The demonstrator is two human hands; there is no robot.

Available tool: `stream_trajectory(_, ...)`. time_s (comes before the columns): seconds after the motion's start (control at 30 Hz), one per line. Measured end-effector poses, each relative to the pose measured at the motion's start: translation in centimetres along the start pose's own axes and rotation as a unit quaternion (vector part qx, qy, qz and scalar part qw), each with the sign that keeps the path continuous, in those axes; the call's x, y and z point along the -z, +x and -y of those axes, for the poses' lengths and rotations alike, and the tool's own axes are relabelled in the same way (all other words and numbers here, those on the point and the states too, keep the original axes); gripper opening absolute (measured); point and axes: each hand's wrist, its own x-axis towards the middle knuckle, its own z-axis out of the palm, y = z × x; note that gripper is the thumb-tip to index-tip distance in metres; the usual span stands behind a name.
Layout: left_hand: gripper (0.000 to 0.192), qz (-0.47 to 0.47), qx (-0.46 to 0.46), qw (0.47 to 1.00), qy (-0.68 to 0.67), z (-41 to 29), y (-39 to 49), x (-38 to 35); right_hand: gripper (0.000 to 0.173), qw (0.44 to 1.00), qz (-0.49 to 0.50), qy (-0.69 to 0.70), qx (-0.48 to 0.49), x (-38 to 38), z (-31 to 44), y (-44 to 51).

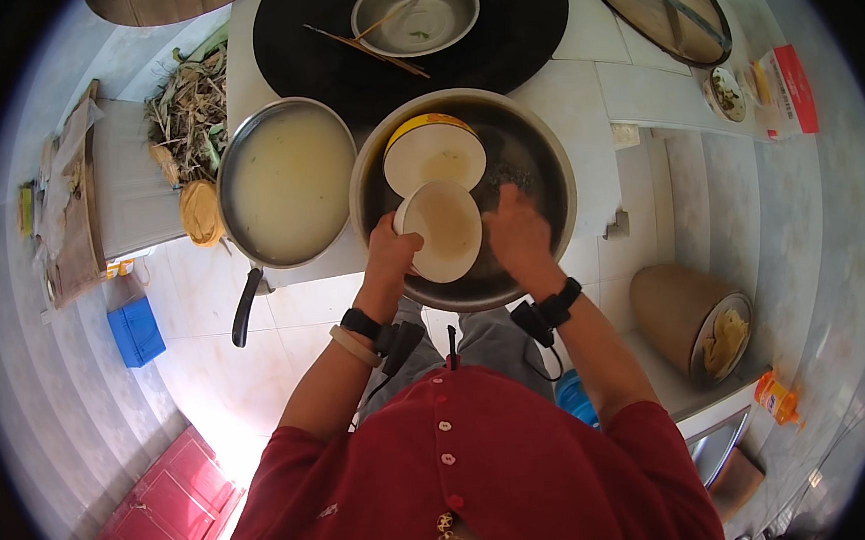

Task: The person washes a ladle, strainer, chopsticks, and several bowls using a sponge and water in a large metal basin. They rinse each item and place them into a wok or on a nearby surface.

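My left hand (393, 249) grips the rim of a white bowl (445, 231), tilted over a large metal basin (562, 186) of dark-looking water. A second bowl (436, 157), white inside with a yellow outside, lies in the basin just beyond it. My right hand (522, 237) is in the basin, to the right of the held bowl, fingers bent down near a dark wiry clump (510, 176), perhaps a scouring pad; whether it holds anything is unclear. Left of the basin stands a long-handled pan (287, 182) of cloudy yellowish liquid.
Behind the basin, a metal bowl (444, 6) and chopsticks (372, 52) rest on a large black wok or lid (528, 30). The pan's black handle (246, 309) juts past the counter edge. Dry husks (188, 114) lie at left; a round wooden lid (655, 13) with a ladle (685, 11) lies at right.
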Motion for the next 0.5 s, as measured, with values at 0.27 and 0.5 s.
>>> stream_trajectory(0.27, 0.069, -0.158, -0.139, 0.925, 0.317, 0.9, 1.2, -1.8, 0.061, 0.935, -0.153, -0.234, 0.217, -2.3, -2.9, 5.8)
stream_trajectory(0.5, 0.068, -0.174, -0.153, 0.917, 0.324, 1.1, -0.1, -3.7, 0.057, 0.992, 0.104, -0.031, 0.065, -2.7, -2.8, 0.4)
